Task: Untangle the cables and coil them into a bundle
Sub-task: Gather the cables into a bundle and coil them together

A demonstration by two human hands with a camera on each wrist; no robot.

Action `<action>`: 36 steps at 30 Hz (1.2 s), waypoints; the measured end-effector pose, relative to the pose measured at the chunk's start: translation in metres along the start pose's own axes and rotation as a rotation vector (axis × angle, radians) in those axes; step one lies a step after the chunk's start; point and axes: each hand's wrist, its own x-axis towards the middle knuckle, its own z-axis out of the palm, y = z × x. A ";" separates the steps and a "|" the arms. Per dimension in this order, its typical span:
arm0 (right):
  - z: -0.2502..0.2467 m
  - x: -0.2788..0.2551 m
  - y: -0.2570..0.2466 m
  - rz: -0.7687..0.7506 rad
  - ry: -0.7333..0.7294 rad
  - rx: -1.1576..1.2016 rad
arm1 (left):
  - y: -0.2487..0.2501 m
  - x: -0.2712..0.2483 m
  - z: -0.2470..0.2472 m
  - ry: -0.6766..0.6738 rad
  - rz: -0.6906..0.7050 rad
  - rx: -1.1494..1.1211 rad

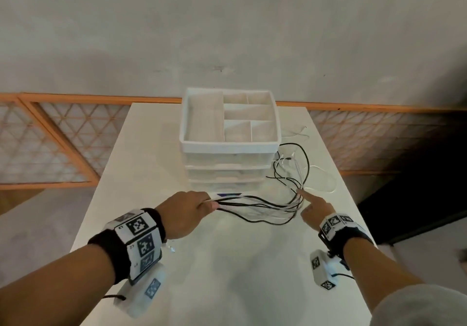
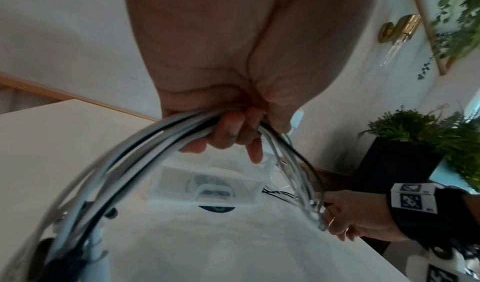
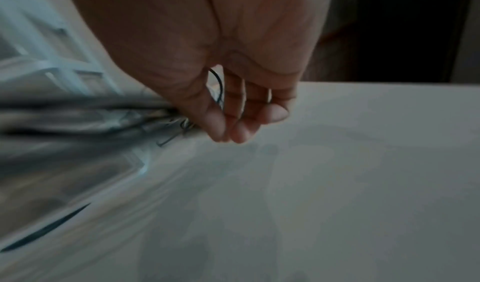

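Several black and white cables stretch across the white table between my two hands. My left hand grips them as one bunch in its fist, seen close in the left wrist view, where the plug ends hang down blurred. My right hand meets the strands farther right, pinching them between thumb and outstretched index finger with the other fingers curled. Beyond it the cables spread into a loose tangle lying beside the drawer unit.
A white plastic drawer unit with a compartment tray on top stands at the table's middle back, just beyond my hands. A thin white cable trails toward the right table edge. A dark planter stands off to the right.
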 end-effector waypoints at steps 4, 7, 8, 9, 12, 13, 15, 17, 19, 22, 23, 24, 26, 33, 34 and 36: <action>-0.015 -0.050 -0.031 -0.133 0.074 -0.031 | 0.009 -0.008 0.010 -0.029 0.038 0.060; 0.000 -0.112 -0.076 -0.388 -0.104 0.041 | 0.020 -0.015 0.018 -0.040 0.085 0.106; 0.014 -0.127 -0.088 -0.445 -0.170 0.023 | 0.022 -0.018 0.022 -0.048 0.103 0.112; 0.031 -0.136 -0.095 -0.490 -0.178 -0.015 | 0.024 -0.021 0.027 -0.065 0.120 0.114; 0.068 -0.140 -0.096 -0.507 -0.038 -0.045 | 0.017 -0.032 0.039 -0.102 0.126 0.108; 0.073 -0.139 -0.092 -0.490 0.004 -0.007 | 0.009 -0.037 0.043 -0.102 0.105 0.097; 0.080 -0.140 -0.082 -0.436 0.104 0.036 | -0.015 -0.046 0.049 -0.113 0.031 0.064; 0.091 -0.143 -0.074 -0.393 0.132 0.041 | -0.040 -0.058 0.060 -0.137 -0.032 0.059; 0.096 -0.150 -0.074 -0.362 0.091 -0.062 | -0.052 -0.063 0.071 -0.131 -0.028 0.116; 0.106 -0.165 -0.085 -0.322 0.073 -0.321 | -0.059 -0.072 0.076 -0.069 -0.015 0.161; 0.105 -0.173 -0.093 -0.315 0.130 -0.394 | -0.057 -0.074 0.074 -0.051 -0.014 0.184; 0.105 -0.181 -0.103 -0.346 0.219 -0.454 | -0.054 -0.075 0.072 -0.033 -0.006 0.209; 0.109 -0.196 -0.126 -0.500 0.363 -0.489 | -0.047 -0.075 0.068 -0.015 0.029 0.208; 0.103 -0.193 -0.146 -0.645 -0.025 0.155 | -0.056 -0.081 0.055 0.108 0.096 0.071; 0.099 -0.192 -0.141 -0.635 -0.015 0.184 | -0.060 -0.082 0.055 0.141 0.101 0.073; 0.096 -0.196 -0.136 -0.663 -0.013 0.202 | -0.065 -0.083 0.058 0.128 0.127 0.027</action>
